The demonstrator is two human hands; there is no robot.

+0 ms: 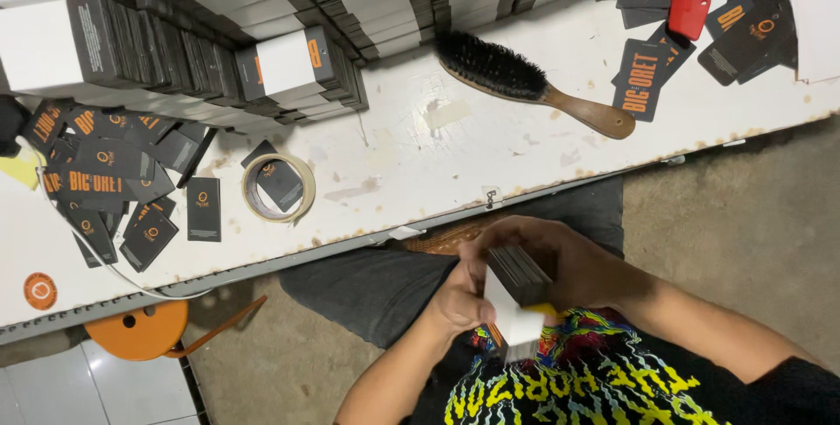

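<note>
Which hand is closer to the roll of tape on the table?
The left hand. It sits just right of and below the roll of tape; the right hand is farther right, past the stack of cards.

Bare tabletop [490, 149] – brush [525, 84] beyond

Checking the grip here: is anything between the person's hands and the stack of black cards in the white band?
Nothing visible. Both the left hand and the right hand already hold the stack of black cards directly, with the white band wrapped around its lower part. It is held over the lap, off the white table.
</note>
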